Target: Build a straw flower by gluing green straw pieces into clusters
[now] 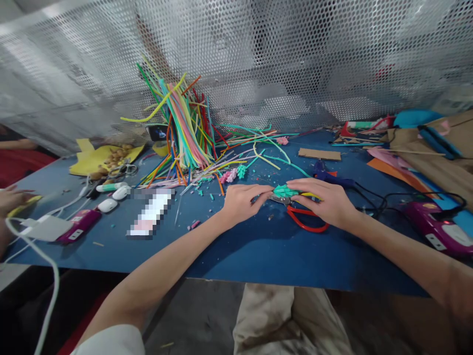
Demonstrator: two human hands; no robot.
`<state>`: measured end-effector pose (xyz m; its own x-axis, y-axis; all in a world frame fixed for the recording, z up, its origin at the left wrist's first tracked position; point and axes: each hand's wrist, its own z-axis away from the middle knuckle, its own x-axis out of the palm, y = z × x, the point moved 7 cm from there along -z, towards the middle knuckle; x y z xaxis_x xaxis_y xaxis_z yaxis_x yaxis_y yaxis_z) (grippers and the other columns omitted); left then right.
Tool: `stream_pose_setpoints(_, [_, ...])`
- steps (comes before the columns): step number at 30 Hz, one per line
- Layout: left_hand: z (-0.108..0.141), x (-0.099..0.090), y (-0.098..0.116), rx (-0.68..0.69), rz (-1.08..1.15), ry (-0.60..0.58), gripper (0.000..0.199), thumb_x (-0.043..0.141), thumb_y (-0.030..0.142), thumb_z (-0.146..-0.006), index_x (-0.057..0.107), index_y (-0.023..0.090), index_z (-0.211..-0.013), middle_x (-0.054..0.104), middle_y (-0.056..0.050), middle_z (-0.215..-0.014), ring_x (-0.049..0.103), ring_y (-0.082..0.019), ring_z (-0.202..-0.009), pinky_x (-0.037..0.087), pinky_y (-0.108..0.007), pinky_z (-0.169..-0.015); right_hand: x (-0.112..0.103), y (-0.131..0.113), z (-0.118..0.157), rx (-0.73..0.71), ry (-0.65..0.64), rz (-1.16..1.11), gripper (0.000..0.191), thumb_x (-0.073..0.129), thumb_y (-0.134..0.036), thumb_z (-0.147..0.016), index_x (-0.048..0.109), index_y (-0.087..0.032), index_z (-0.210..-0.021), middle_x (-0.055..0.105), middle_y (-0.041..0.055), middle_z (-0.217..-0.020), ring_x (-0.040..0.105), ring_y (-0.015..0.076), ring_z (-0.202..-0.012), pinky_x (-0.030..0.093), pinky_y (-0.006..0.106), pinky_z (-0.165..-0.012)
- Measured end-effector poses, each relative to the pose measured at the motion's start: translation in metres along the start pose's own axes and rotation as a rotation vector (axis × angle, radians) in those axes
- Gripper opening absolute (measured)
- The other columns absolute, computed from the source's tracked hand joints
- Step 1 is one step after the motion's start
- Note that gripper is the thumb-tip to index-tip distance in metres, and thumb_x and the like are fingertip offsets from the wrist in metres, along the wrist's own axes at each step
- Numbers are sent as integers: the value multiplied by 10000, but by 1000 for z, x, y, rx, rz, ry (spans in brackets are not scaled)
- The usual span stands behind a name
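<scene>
A small teal pipe-cleaner flower (284, 191) sits between my two hands, just above the blue table. My left hand (242, 201) pinches its left side with thumb and fingertips. On the other side my right hand (322, 198) is closed on it with the fingers bent over. Scissors with red handles (308, 227) lie beneath and beside my right hand, their upper part hidden. Left of my hands lie a similar teal flower (241, 171) and pink and lilac ones (229, 175).
Behind stands a bundle of coloured pipe cleaners (186, 128), with loose stems and clippings around it. A blue glue gun (332, 178) and cardboard strip (320, 154) lie to the right. Purple power strips (79, 227) and a blurred phone (153, 214) lie leftward. Another person's hand (16, 198) rests far left.
</scene>
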<state>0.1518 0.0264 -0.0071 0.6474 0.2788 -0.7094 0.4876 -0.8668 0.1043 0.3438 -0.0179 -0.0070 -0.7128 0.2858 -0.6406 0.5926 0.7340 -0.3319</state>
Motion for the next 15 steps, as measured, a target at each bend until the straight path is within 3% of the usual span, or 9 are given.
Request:
stream_pose_setpoints(11, [0,3,1,-17,9,-35,176,632,325,-964,753,258,-1073,797,24,-926,716,-93,-672,496,-209,-619,2,4,4,21,-6,-24,245,629,-227,-954,685,-277,-1188,747,3,-1182,706,191,-1111,563,341,-1035])
stream_pose_setpoints(15, [0,7,2,-11,10,-81,354,651,462,-936,704,248,-1214,793,-2,-973,688,-87,-611,501,-208,-594,2,4,3,42,-5,-39,222,631,-247,-955,696,-275,-1165,753,6,-1160,711,193,-1098,571,339,-1019])
